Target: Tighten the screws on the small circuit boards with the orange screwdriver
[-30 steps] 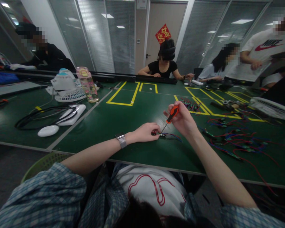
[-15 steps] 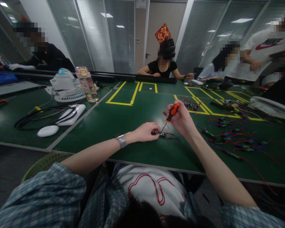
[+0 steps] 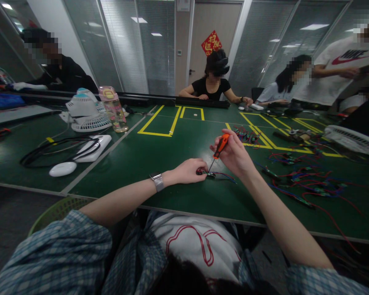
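Note:
My right hand (image 3: 235, 153) is closed around the orange and black handle of a screwdriver (image 3: 222, 145). Its thin shaft slants down and left, the tip meeting a small circuit board (image 3: 210, 174) on the green table. Red and blue wires (image 3: 226, 177) trail from the board to the right. My left hand (image 3: 192, 170), with a silver watch on the wrist, is closed on the left end of that board and rests on the table. A dark round part shows beside its fingers; what it is I cannot make out.
Several wired circuit boards (image 3: 304, 176) lie spread at the right, with another bunch (image 3: 246, 135) farther back. To the left are a black cable (image 3: 61, 149), a white mouse (image 3: 63, 169), a bottle (image 3: 115, 110) and a white fan (image 3: 87, 110). Co-workers sit across the table.
The screwdriver's handle has turned and tipped slightly in my right hand, now lower and a little left. My left hand and the board stay where they were.

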A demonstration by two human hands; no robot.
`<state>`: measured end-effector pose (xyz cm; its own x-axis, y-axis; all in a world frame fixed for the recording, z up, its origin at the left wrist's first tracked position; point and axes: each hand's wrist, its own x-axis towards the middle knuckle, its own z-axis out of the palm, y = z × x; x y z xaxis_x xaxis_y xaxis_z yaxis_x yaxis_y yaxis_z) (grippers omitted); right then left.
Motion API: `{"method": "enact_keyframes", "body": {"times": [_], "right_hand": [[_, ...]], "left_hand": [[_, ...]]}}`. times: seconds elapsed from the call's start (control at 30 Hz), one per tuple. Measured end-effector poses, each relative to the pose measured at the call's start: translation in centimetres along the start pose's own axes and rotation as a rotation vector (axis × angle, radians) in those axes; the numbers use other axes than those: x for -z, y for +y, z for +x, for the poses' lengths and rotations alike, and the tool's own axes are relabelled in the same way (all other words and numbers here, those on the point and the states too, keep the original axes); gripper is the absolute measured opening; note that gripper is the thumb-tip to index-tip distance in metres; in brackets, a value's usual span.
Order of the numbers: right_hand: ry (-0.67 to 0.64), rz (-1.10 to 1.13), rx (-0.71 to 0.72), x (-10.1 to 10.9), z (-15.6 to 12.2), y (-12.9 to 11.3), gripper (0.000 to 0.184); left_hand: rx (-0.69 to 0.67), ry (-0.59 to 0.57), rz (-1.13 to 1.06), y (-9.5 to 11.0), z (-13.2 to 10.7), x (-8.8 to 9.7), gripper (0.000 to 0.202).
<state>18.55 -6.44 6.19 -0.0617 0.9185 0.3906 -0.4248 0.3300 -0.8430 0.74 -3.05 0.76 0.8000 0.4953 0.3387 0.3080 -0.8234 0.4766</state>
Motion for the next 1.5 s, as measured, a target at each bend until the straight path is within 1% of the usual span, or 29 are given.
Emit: {"method": "enact_keyframes", "body": {"times": [0.23, 0.3, 0.43, 0.5, 0.67, 0.93, 1.0, 1.13, 1.3, 1.4, 1.5], "right_hand": [[-0.028, 0.046, -0.056, -0.25, -0.13, -0.16, 0.026], [-0.021, 0.071, -0.052, -0.35, -0.15, -0.23, 0.027], [0.048, 0.068, -0.015, -0.25, -0.11, -0.24, 0.028], [0.062, 0.064, 0.002, -0.03, -0.04, -0.16, 0.027], [0.071, 0.046, 0.009, 0.40, 0.05, 0.00, 0.022], [0.045, 0.022, 0.026, 0.20, 0.03, -0.01, 0.026], [0.049, 0.024, 0.028, 0.21, 0.09, 0.01, 0.024], [0.045, 0.053, -0.013, 0.20, 0.15, -0.03, 0.019], [0.039, 0.114, -0.041, -0.12, 0.03, -0.28, 0.026], [0.074, 0.127, -0.030, -0.23, -0.04, -0.39, 0.030], [0.104, 0.143, -0.035, -0.16, -0.03, -0.43, 0.030]], "left_hand": [[-0.005, -0.007, -0.006, -0.08, 0.01, -0.02, 0.009], [-0.009, -0.003, -0.002, -0.04, 0.02, -0.01, 0.009], [-0.002, -0.003, 0.005, -0.04, 0.04, -0.04, 0.009], [-0.001, -0.008, 0.003, -0.08, 0.04, -0.07, 0.009], [0.002, -0.005, -0.014, -0.11, 0.02, -0.08, 0.009], [-0.006, 0.006, -0.022, -0.15, 0.00, -0.14, 0.008], [-0.001, -0.001, -0.015, -0.14, 0.01, -0.13, 0.008], [-0.001, -0.003, -0.014, -0.11, 0.01, -0.11, 0.007], [-0.010, 0.000, -0.016, -0.04, -0.01, -0.05, 0.008], [-0.011, -0.008, -0.021, -0.02, -0.02, -0.02, 0.008], [-0.009, -0.005, -0.017, -0.07, -0.03, -0.06, 0.009]]}}
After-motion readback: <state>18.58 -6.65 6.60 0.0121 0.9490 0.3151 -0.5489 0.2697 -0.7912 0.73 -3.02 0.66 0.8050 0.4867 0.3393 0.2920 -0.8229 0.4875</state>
